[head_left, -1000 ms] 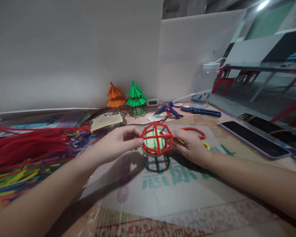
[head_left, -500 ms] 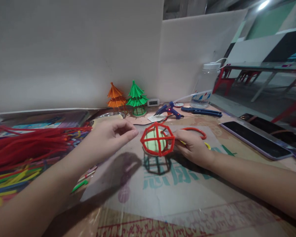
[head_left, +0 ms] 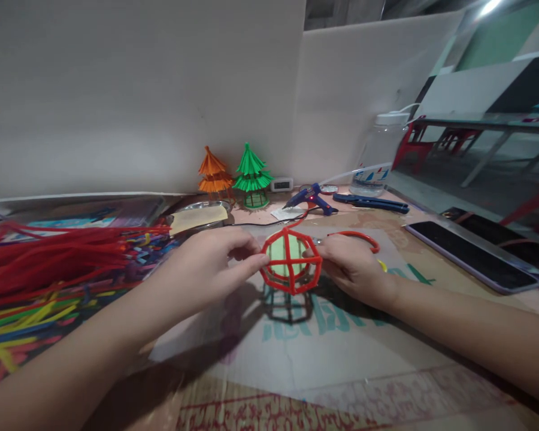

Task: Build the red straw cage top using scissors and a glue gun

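A red pipe-cleaner frame (head_left: 290,261), many-sided with crossed bars, is held tilted above the table, its shadow falling below it. Through the bars shows a pale green round piece (head_left: 278,248). My left hand (head_left: 222,257) pinches the frame's left corner between thumb and forefinger. On the opposite side, my right hand (head_left: 353,263) grips the frame's right edge, its fingertips partly hidden. Behind that hand, a red curved handle (head_left: 363,236) with a bit of metal and yellow looks like scissors; the hand covers most of it.
Red pipe cleaners (head_left: 49,257) and multicoloured ones (head_left: 31,323) pile up at left. Along the back stand an orange tiered model (head_left: 215,173), a green one (head_left: 253,179), a blue glue gun (head_left: 312,199), blue-handled pliers (head_left: 371,203) and a water bottle (head_left: 379,155). A phone (head_left: 471,254) lies at right.
My left hand has moved right and taken hold of the frame's left corner, where before it was apart from it. The frame has turned slightly; my right hand keeps its grip.
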Available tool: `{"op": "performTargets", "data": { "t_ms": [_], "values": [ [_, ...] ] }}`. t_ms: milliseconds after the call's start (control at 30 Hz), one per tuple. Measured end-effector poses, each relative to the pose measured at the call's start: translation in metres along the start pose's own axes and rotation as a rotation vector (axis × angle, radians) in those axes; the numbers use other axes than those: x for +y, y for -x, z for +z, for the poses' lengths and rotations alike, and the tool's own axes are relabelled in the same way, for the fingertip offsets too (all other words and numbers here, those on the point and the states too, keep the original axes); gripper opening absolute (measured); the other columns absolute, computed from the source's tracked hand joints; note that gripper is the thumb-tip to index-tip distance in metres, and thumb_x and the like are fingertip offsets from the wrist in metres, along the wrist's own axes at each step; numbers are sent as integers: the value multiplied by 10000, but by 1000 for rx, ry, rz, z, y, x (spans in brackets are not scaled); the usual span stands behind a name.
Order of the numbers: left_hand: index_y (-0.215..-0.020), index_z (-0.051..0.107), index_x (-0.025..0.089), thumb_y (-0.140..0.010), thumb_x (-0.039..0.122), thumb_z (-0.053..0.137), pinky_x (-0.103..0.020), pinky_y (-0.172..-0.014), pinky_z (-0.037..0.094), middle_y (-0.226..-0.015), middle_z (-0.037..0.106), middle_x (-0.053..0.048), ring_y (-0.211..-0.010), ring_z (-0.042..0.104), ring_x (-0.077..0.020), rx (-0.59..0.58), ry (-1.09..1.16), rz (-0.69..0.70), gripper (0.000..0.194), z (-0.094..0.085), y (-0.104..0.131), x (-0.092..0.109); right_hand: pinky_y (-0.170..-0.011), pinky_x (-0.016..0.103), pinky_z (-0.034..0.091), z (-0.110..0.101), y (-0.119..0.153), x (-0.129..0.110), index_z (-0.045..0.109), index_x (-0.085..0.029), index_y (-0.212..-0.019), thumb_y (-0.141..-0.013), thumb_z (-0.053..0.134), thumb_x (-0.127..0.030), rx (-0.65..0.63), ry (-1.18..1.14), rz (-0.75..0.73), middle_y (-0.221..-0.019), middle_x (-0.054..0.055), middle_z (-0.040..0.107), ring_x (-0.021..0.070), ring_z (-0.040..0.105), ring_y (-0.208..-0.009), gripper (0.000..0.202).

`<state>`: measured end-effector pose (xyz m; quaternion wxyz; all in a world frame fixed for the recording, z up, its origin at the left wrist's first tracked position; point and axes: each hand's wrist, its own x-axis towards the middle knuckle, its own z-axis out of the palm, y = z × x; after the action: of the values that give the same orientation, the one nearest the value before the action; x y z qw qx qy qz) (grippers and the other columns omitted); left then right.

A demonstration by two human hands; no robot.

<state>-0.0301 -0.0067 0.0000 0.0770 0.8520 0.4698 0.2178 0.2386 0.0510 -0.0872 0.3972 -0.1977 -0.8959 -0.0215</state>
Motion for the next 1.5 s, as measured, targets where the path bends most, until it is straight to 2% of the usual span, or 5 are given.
{"op": "performTargets", "data": {
  "t_ms": [500,900,1233,1333,1500],
  "values": [
    [-1039,695,182,-971,322,577,-343,-868,487,-1032,707,-75,-964,637,-210,328,-246,252,195,4,1,-4,-644,300,430,1,0,-6,647,-180,-971,-990,473,-158,2,-4,-77,-777,59,663,177,589,-717,176],
    [-958,642,192,-941,173,610,-363,-817,493,-948,713,-42,-889,632,-207,398,-460,459,41,7,10,6,-635,311,417,1,-5,-21,642,-150,-981,-976,483,-122,6,2,-179,-760,70,649,174,551,-699,161],
    [-877,575,251,-1033,290,446,-304,-880,538,-917,687,16,-926,671,-147,453,457,86,206,-17,11,11,-630,298,408,3,-4,-12,651,-134,-955,-955,497,-87,14,-17,-145,-736,61,632,166,541,-676,161],
    [-800,634,227,-998,305,510,-302,-845,508,-902,630,-4,-892,629,-152,401,186,127,247,-18,10,7,-632,301,408,3,-4,-10,654,-134,-955,-963,500,-106,13,-16,-122,-739,62,638,169,549,-678,157],
    [-976,737,236,-961,291,553,-461,-1096,405,-1360,590,-72,-1292,520,-261,141,-36,232,192,-2,7,6,-662,312,428,2,-2,-9,661,-125,-1005,-972,491,-119,3,4,-118,-791,81,660,181,563,-724,173]
  ]
}}
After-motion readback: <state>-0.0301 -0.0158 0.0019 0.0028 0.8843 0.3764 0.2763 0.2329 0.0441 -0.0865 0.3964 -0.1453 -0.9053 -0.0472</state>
